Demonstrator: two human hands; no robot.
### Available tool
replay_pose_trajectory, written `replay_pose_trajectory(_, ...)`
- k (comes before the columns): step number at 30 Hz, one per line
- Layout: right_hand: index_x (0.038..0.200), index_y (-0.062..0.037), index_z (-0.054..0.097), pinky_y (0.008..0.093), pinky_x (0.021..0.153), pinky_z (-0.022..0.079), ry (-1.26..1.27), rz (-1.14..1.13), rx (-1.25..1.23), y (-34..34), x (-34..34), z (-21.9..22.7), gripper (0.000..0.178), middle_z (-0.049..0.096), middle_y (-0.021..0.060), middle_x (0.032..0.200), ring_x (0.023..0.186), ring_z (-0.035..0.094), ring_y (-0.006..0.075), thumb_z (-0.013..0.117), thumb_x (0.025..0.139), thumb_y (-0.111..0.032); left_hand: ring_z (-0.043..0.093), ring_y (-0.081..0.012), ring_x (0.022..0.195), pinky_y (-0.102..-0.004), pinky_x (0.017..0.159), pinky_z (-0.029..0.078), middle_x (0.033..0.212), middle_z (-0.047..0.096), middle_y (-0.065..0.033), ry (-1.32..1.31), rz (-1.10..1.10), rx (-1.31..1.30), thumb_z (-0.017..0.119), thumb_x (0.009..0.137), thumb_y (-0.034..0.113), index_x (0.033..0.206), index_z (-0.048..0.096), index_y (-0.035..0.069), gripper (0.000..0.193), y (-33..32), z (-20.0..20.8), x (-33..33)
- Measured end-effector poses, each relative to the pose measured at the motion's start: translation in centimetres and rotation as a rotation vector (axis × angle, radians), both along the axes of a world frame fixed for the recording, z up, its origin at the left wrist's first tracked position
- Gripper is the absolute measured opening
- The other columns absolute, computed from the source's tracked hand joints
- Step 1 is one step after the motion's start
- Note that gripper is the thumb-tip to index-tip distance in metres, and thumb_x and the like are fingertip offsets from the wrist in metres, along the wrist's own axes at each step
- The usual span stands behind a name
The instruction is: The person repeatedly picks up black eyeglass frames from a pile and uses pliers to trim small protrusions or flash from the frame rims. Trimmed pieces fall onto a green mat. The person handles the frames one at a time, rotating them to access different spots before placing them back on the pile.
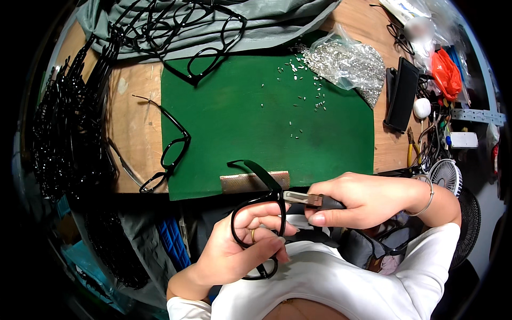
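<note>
My left hand (230, 255) is closed around the rims of a black eyeglass frame (275, 188), thumb on the near side. One temple of the frame reaches up and left over the edge of a green mat (229, 117). My right hand (360, 201) grips a pair of pliers (300, 198) with metal jaws and a dark handle. The jaws meet the frame's corner, where rim and temple join; exactly what lies between them is too small to tell. Beneath the temple, a worn, light-brown block (255, 182) sits at the mat's front edge.
Small silvery parts (296, 69) lie scattered near a clear bag of them (346, 61). Another black frame (178, 144) rests across the mat's left edge. Many frames pile up on grey cloth (282, 18) and at the left (69, 122). Yellow-handled pliers (410, 149) and a small fan (445, 176) are at right.
</note>
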State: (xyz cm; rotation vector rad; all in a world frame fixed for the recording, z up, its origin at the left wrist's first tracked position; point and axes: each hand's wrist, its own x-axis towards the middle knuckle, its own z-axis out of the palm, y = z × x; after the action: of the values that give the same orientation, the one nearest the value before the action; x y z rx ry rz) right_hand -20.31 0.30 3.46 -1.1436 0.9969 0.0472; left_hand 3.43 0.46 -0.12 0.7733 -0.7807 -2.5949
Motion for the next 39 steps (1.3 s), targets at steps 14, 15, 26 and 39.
replay_pose_trajectory(14, 0.076, 0.0063, 0.055, 0.0388, 0.059, 0.046, 0.293, 0.049, -0.339, 0.5, 0.7, -0.3, 0.038, 0.055, 0.0219, 0.061, 0.062, 0.057, 0.0373, 0.053, 0.082, -0.031, 0.060, -0.0167, 0.074, -0.0260, 0.066, 0.048, 0.105, 0.053, -0.0141, -0.084, 0.054, -0.041, 0.043, 0.081, -0.011, 0.124, 0.033, 0.004, 0.047, 1.2, 0.2, -1.3)
replay_pose_trajectory(15, 0.077, 0.0062, 0.055, 0.0385, 0.059, 0.046, 0.248, 0.041, -0.304, 0.2, 0.4, -0.1, 0.038, 0.055, 0.0217, 0.061, 0.062, 0.057, 0.0371, 0.053, 0.082, -0.031, 0.060, -0.0167, 0.074, -0.0261, 0.067, 0.048, 0.105, 0.053, -0.0140, -0.084, 0.058, -0.042, 0.043, 0.081, -0.011, 0.124, 0.033, 0.004, 0.047, 1.1, 0.3, -1.3)
replay_pose_trajectory(26, 0.087, 0.0013, 0.054, 0.0379, 0.064, 0.044, 0.238, -0.274, -0.667, 1.2, -0.5, -8.1, 0.023, 0.058, 0.0182, 0.078, 0.074, 0.057, 0.0327, 0.058, 0.078, -0.019, 0.060, -0.0143, 0.079, -0.0238, 0.068, 0.047, 0.104, 0.055, -0.0146, -0.276, 0.035, -0.416, 0.048, 0.082, -0.004, 0.121, 0.033, -0.007, 0.042, -0.3, 1.9, -0.4)
replay_pose_trajectory(39, 0.082, 0.0002, 0.052, 0.0345, 0.057, 0.041, 0.225, -0.390, -0.585, 1.3, -0.3, -7.9, 0.020, 0.054, 0.0146, 0.069, 0.063, 0.054, 0.0275, 0.058, 0.079, -0.019, 0.053, -0.0326, 0.079, -0.0388, 0.066, 0.047, 0.096, 0.046, -0.0158, -1.334, -0.117, -1.685, 0.059, 0.079, 0.022, 0.120, 0.040, 0.006, 0.048, -11.3, -5.8, 5.4)
